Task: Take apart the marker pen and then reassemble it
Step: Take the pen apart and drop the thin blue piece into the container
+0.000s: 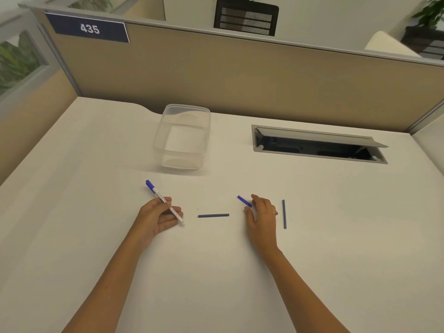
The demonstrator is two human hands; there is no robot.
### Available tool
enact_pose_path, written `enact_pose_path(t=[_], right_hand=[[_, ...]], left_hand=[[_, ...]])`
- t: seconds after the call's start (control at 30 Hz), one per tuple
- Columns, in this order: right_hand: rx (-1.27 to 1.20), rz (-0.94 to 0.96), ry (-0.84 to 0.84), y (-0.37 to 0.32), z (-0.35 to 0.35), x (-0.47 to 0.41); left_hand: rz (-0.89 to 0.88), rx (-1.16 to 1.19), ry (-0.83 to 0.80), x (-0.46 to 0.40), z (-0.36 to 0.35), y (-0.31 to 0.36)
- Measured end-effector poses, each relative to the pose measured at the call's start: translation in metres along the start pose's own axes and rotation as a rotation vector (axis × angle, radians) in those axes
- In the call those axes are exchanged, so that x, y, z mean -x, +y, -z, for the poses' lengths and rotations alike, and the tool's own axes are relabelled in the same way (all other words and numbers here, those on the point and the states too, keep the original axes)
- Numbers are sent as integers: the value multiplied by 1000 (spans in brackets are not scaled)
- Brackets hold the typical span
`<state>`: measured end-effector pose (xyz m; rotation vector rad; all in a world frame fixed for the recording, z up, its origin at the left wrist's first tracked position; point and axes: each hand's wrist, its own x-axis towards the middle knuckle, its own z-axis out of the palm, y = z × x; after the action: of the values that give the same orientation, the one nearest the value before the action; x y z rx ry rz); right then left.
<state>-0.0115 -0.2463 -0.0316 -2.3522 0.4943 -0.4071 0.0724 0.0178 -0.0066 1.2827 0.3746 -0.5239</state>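
My left hand [157,216] grips the white marker barrel [163,200], which carries a blue cap at its far end and points up and to the left. A small blue piece of the marker [243,200] is pinched between the fingertips of my right hand [263,216]. Between the two hands a thin dark blue ink rod [213,215] lies flat on the white desk [216,272], running left to right. A second thin dark blue rod [284,213] lies just right of my right hand, pointing away from me.
A clear plastic container [181,135] stands behind the hands, toward the back of the desk. An open cable hatch [317,146] is set into the desk at the back right. A beige partition [240,75] closes off the far edge.
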Motion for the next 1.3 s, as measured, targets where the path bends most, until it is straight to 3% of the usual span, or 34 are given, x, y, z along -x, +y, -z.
enact_pose_path(t=[0.1, 0.27, 0.47, 0.77, 1.03, 1.3], right_hand=[[-23, 24, -10, -10, 0, 7], [122, 268, -102, -30, -17, 25], [254, 335, -74, -45, -25, 24], [-49, 223, -28, -155, -9, -91], [364, 89, -248, -223, -94, -222], [380, -40, -376, -204, -144, -225]], left_hand=[[32, 44, -34, -4, 6, 0], [62, 160, -51, -11, 11, 1], [67, 248, -55, -22, 17, 7], [56, 307, -20, -38, 18, 20], [28, 304, -17, -60, 23, 31], [20, 343, -30, -48, 19, 20]])
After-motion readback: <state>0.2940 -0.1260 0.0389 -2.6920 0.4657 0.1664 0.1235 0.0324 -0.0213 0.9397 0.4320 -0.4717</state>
